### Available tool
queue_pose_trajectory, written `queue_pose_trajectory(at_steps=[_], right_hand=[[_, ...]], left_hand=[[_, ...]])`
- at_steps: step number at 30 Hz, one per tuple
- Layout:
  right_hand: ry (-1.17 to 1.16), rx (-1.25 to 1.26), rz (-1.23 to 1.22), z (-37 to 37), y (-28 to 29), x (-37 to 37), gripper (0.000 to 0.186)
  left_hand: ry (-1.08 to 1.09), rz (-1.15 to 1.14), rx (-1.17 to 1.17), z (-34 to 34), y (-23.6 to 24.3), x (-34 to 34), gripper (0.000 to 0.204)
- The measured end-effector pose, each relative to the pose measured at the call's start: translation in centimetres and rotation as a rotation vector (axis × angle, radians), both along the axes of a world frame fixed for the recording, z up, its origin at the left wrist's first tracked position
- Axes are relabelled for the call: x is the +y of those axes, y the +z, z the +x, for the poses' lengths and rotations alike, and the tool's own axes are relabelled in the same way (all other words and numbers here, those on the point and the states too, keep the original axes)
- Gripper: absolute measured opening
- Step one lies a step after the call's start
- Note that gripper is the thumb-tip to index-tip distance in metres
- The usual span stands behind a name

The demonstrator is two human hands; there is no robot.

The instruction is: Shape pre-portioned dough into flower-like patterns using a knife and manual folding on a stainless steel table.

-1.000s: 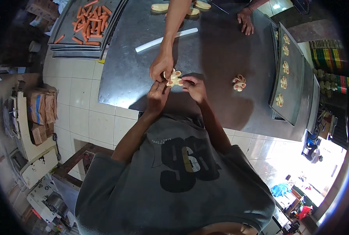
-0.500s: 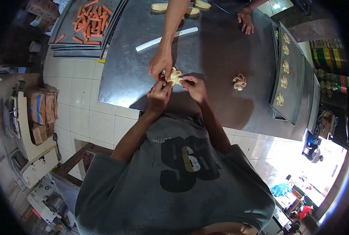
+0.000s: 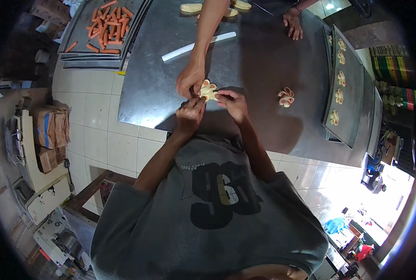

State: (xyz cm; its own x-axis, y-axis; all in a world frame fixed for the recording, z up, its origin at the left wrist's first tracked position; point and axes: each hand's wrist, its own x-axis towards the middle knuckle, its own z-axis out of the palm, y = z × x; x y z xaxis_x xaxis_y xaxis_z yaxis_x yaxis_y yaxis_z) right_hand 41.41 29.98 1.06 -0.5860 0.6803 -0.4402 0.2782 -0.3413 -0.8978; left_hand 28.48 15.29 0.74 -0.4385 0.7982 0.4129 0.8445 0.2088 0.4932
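A flower-shaped sausage bun (image 3: 209,92) of pale dough, with sausage slices in its petals, lies on the metal table (image 3: 170,79) close to my body. My left hand (image 3: 190,113) pinches its lower left edge, while my right hand (image 3: 233,103) pinches the right edge between thumb and fingers. A co-worker's hand (image 3: 190,79) reaches in from the far side and touches the bun's left side, right beside my left fingers. Farther right on the table sits another flower-shaped piece (image 3: 286,97), apart from all hands.
Sausages (image 3: 109,25) lie on stacked trays at the far left. A white strip (image 3: 198,46) and dough-wrapped sausages (image 3: 191,8) lie at the far side, near a thin dark stick (image 3: 263,8). The co-worker's other hand (image 3: 293,24) rests far right. A tray (image 3: 350,93) holds several shaped buns.
The co-worker's hand has shifted slightly left, uncovering more of the bun's petals. My two hands stay in nearly the same place on its edges.
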Motion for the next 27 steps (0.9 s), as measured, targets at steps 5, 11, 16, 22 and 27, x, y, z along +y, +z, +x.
queue_pose_trajectory(at_steps=[5, 11, 16, 22, 27], right_hand=[[-0.101, 0.096, -0.126, -0.7, 0.0, -0.2, 0.025], [-0.070, 0.087, -0.059, -0.6, -1.0, -0.3, 0.022], [-0.042, -0.077, 0.038, -0.7, -0.5, 0.0, 0.026], [-0.018, -0.142, 0.479, -1.3, 0.5, -0.5, 0.027], [0.206, -0.015, 0.551, -1.6, 2.6, 0.7, 0.028]], left_hand=[[-0.001, 0.060, 0.001, -0.1, -0.5, 0.3, 0.017], [-0.015, 0.088, 0.021, -0.3, -0.2, 0.3, 0.017], [0.035, 0.069, -0.026, -0.2, 1.0, 0.6, 0.020], [0.080, 0.073, -0.118, -0.4, 1.3, 0.8, 0.037], [-0.045, 0.066, 0.026, -1.0, 1.3, 1.2, 0.043]])
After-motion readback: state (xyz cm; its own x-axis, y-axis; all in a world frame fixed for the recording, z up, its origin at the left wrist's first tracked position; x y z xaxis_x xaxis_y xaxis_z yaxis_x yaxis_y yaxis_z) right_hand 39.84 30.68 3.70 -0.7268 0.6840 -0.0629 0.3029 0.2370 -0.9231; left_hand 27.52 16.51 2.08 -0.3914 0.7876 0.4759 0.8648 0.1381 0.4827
